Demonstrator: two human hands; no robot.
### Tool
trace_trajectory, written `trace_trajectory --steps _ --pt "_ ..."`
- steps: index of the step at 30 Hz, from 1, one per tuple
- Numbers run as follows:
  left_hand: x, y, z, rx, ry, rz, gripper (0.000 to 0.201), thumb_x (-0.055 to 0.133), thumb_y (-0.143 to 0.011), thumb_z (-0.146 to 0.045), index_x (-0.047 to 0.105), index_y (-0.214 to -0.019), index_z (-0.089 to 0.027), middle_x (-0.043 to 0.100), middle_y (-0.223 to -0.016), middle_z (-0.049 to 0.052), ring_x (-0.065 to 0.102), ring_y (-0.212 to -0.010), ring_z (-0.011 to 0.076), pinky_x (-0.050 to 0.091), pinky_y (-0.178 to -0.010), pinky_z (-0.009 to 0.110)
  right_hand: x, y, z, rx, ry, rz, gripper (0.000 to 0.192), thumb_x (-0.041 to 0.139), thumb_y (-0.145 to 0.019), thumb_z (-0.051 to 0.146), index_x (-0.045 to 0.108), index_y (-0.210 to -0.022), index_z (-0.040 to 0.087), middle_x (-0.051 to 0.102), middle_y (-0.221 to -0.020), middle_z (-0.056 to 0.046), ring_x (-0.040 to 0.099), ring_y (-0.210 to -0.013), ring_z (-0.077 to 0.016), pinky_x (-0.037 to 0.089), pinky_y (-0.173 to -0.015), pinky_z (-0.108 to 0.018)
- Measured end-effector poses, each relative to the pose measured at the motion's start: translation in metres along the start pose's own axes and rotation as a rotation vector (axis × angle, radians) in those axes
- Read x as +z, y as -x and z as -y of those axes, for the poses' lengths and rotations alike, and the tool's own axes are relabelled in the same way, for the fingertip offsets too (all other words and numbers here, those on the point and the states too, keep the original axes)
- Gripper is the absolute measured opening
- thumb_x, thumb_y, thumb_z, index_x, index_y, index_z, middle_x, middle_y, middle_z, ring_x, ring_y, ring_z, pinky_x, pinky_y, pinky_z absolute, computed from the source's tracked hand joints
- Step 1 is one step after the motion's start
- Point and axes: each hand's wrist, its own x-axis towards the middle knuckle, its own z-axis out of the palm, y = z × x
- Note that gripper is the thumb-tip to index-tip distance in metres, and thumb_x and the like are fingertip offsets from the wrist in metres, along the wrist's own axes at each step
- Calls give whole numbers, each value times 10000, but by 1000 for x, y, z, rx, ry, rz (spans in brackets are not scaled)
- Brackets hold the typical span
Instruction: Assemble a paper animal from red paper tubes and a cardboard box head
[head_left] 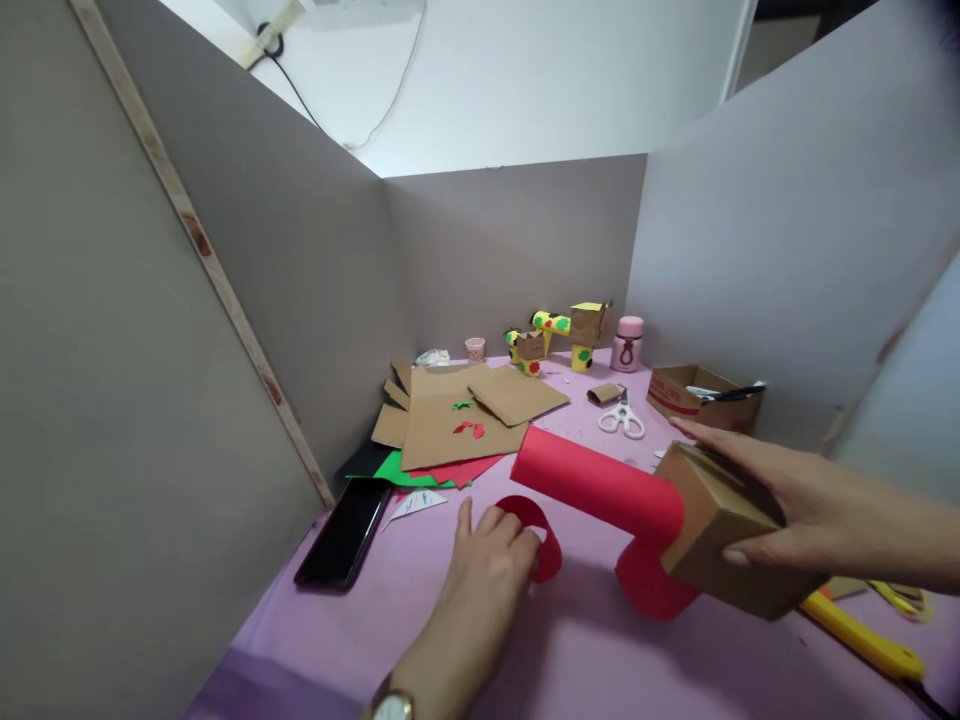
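Left hand: my left hand curls around a red paper ring on the purple table.
Right hand: my right hand grips a cardboard box joined to the red paper tube.
Beyond: white scissors, cardboard sheets.

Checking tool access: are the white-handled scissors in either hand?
No, the white-handled scissors lie on the pink table, beyond both hands.
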Motion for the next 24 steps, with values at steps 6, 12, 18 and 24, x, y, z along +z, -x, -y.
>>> trace_trajectory --steps 6,12,18,24 --pt "14 -2 -8 141 -375 89 341 389 -827 -48 606 -1014 -234 642 -1004 69 540 -992 263 215 -994 681 1 -1 1 3 32 176 883 626 -666 355 235 -1437 173 374 -1436 -125 359 -1272 -358 322 -1051 -468" --pt "34 25 15 -45 5 -108 466 494 -836 -281 393 -1278 -172 364 -1392 173 339 -1289 299 311 -1049 531 0 1 -6 66 25 200 942 604 -649 445 201 -1444 141 380 -1421 -145 371 -1261 -362 314 -1056 -458" --pt "62 27 11 -313 461 -114 902 627 -735 -384 80 -1414 -156 160 -1475 196 195 -1371 317 243 -1102 485 2 2 -11 36 -25 188 924 591 -645 489 230 -1431 165 443 -1383 -115 441 -1209 -347 409 -988 -406" --pt "69 4 -11 -382 389 -268 901 653 -663 -279 138 -1388 -131 311 -1342 184 252 -1309 318 230 -1088 496 6 4 -18 60 -18 203 926 628 -658 457 197 -1434 195 422 -1396 -105 425 -1219 -321 380 -1014 -412"
